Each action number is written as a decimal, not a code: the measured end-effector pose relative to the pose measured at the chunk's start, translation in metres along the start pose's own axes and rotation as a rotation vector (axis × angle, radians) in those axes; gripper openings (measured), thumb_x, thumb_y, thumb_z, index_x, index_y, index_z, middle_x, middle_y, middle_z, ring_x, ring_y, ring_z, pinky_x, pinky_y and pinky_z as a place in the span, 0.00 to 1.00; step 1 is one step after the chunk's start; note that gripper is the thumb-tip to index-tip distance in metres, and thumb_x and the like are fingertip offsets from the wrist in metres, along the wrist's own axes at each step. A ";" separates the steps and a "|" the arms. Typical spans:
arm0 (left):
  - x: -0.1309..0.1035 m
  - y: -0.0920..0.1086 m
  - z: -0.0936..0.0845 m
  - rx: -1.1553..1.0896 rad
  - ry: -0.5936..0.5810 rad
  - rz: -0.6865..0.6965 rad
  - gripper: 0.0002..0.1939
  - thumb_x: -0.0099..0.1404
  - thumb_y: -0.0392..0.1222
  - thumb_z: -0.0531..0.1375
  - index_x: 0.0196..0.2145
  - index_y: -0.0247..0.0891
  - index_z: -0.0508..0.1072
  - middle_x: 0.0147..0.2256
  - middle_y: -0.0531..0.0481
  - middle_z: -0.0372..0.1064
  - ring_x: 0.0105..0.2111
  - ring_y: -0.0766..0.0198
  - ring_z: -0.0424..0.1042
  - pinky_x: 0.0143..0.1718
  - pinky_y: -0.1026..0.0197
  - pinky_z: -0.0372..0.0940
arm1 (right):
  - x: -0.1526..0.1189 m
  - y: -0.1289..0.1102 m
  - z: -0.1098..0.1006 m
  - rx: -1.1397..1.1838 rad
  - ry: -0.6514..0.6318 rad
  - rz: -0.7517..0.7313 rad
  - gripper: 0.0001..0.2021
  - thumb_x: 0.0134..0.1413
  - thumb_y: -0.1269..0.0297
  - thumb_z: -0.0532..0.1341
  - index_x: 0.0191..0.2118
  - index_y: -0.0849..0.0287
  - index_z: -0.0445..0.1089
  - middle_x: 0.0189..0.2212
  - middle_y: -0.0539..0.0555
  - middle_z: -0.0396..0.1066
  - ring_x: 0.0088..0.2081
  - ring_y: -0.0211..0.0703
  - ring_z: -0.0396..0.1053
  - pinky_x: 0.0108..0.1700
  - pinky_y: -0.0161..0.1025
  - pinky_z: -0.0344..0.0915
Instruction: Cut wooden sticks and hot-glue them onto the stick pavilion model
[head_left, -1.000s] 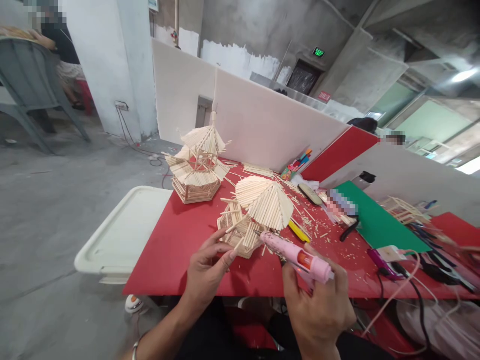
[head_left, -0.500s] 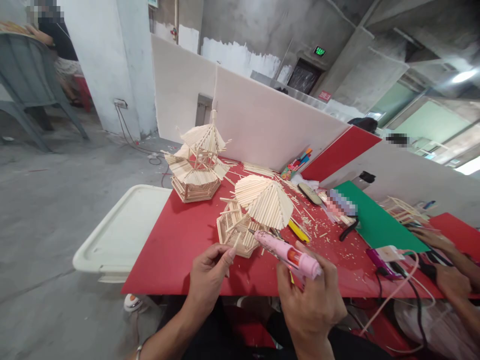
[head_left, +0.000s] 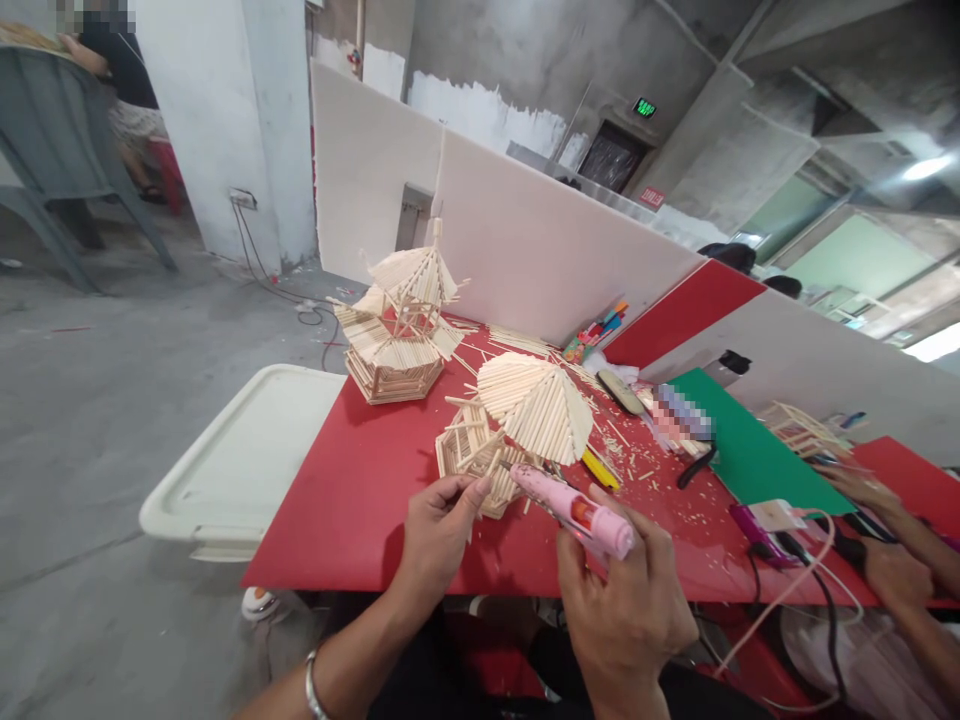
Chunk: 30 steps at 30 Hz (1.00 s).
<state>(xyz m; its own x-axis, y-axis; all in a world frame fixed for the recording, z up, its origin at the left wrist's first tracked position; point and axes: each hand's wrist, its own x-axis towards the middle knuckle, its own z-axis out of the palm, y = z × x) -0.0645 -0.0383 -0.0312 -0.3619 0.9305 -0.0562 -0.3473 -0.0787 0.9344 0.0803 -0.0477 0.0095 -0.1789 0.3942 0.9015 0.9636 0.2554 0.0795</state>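
Note:
My right hand (head_left: 626, 590) is wrapped round a pink hot glue gun (head_left: 570, 508), its nozzle pointing left towards my other hand. Between thumb and fingers, my left hand (head_left: 442, 530) pinches a small wooden stick (head_left: 495, 468), whose tip is close to the nozzle; whether they touch I cannot tell. Just behind lies a hexagonal base of stacked sticks (head_left: 459, 450), partly hidden by my hands. A stick-covered cone roof (head_left: 536, 405) leans beside and over that base. Farther back on the left stands a two-tiered stick pavilion (head_left: 397, 375).
Loose sticks (head_left: 517, 340), scraps and a yellow cutter (head_left: 600, 468) lie on the red tabletop (head_left: 337, 520). A green board (head_left: 757, 440), a power strip (head_left: 765, 525) with cables and a co-worker's hands (head_left: 892, 570) are at the right. A white partition (head_left: 540, 240) runs behind.
My left hand has moved right, bringing the stick up to the glue gun's nozzle. The glue gun stays in my right hand, nearly still. The view has shifted slightly.

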 end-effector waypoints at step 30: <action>0.002 -0.003 0.001 -0.038 -0.022 -0.022 0.20 0.51 0.55 0.65 0.15 0.36 0.67 0.12 0.59 0.54 0.14 0.73 0.50 0.16 0.67 0.47 | -0.003 0.002 0.003 -0.011 0.017 0.021 0.12 0.48 0.68 0.65 0.41 0.61 0.68 0.34 0.56 0.72 0.33 0.41 0.72 0.35 0.33 0.64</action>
<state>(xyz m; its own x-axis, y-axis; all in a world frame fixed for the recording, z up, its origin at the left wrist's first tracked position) -0.0633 -0.0354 -0.0339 -0.3351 0.9397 -0.0683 -0.3880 -0.0716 0.9189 0.0817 -0.0454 0.0059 -0.1551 0.3841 0.9102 0.9693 0.2371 0.0652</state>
